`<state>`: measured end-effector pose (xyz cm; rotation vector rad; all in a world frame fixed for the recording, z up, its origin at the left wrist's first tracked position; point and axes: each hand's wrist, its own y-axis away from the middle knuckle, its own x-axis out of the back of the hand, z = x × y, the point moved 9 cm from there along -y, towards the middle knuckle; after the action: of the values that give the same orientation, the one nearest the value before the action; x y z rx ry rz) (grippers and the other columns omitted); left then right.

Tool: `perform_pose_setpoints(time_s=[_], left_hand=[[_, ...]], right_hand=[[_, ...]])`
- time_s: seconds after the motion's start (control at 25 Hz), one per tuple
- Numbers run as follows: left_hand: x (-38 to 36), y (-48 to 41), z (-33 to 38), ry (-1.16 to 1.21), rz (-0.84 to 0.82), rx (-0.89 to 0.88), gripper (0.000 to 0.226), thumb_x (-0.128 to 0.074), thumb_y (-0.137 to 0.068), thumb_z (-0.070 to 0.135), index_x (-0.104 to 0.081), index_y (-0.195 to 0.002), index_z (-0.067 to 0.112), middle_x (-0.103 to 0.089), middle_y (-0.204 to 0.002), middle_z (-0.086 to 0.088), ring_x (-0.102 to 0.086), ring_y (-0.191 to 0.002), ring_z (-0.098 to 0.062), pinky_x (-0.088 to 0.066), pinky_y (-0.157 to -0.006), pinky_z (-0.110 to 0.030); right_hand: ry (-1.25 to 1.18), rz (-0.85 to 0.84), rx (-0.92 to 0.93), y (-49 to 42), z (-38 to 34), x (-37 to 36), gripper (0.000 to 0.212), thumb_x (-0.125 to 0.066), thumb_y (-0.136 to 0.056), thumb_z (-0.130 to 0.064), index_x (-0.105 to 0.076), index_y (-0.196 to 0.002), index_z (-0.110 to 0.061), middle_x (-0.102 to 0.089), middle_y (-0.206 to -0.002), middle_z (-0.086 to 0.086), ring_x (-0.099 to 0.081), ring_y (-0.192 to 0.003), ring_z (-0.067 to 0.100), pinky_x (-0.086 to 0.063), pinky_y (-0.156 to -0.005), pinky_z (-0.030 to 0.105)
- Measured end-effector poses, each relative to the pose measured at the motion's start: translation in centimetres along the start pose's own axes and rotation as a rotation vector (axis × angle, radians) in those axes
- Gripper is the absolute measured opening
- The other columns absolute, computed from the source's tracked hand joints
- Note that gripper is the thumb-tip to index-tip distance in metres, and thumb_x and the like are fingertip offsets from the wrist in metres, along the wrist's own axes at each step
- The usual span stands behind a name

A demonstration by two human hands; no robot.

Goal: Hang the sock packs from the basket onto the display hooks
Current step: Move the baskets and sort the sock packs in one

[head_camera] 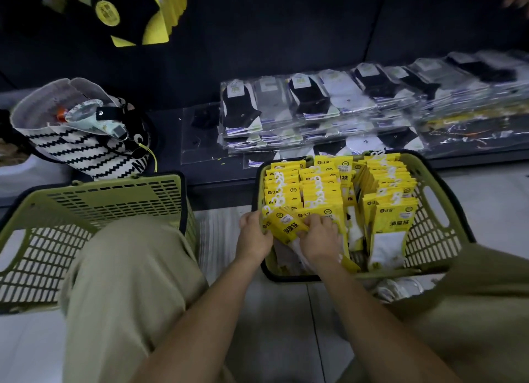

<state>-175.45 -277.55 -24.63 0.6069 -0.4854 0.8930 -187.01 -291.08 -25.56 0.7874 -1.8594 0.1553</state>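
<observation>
Step in hand: a front sock pack (286,225) is being drawn from the near end of the right-hand green basket (429,239); this is being judged from the pose, not seen.
Basket: it is probably best being kept flat on the floor; the pack should be lifted straight up, so that the standing rows (315,190) are not being dragged over.
Display target: no bare hook is being shown in this view; only hung packs (148,16) are being glimpsed at the upper left, so the reach will have to go upward.
Left hand (253,236): the pack's left edge is being gripped, fingers curled round it; it is better being held by the card than by the soft sock.
Right hand (317,236): the pack's right side is being pinched and the packs behind are being pressed back; only one pack should be separated.
Hanger tab (267,211): it should be kept uppermost and clear of the neighbouring tabs, which could snag.
Pack's place: it is being tilted leftward at the basket's near-left corner, touching the packs behind.
Pack's look: a yellow card header is being shown, printed with dark characters and a pale label; a white sock is being seen below it; a small white plastic hook is being carried at the top.
</observation>
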Motion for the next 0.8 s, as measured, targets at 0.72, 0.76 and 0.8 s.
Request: perform_pose_setpoints(time_s=[0.72, 0.76, 0.8], left_hand=[[2.8, -1.7, -3.9, 0.25, 0.083, 0.213, 0.062, -0.07, -0.075, -0.003, -0.045, -0.13, 0.013, -0.062, -0.113, -0.014, -0.06, -0.095, -0.024, -0.051, -0.075, -0.033], [3.5, -1.5, -4.4, 0.258, 0.106, 0.214, 0.06, -0.07, -0.075, -0.004, -0.047, -0.129, 0.013, -0.062, -0.113, -0.013, -0.06, -0.099, -0.025, -0.051, -0.076, -0.033], [4.2, -1.3, -4.9, 0.27, 0.123, 0.215, 0.059, -0.07, -0.076, -0.003, -0.048, -0.128, 0.013, -0.061, -0.113, -0.012, -0.06, -0.104, -0.027, -0.051, -0.078, -0.032]], right_hand=[[-0.497, -0.177, 0.062, -2.0, 3.9, 1.8, 0.05, -0.062, -0.088, -0.018, -0.039, -0.132, -0.011, -0.054, -0.126, 0.01, -0.055, -0.112, 0.028, -0.043, -0.086, 0.031], [-0.473, -0.219, 0.126, -1.7, 2.7, 1.3, 0.059, -0.065, -0.087, -0.019, -0.035, -0.137, -0.015, -0.049, -0.129, 0.01, -0.055, -0.113, 0.028, -0.046, -0.091, 0.035], [-0.39, -0.247, 0.192, -1.3, 1.5, 0.7, 0.065, -0.066, -0.085, -0.022, -0.032, -0.141, -0.022, -0.043, -0.132, 0.011, -0.053, -0.114, 0.029, -0.046, -0.095, 0.039]])
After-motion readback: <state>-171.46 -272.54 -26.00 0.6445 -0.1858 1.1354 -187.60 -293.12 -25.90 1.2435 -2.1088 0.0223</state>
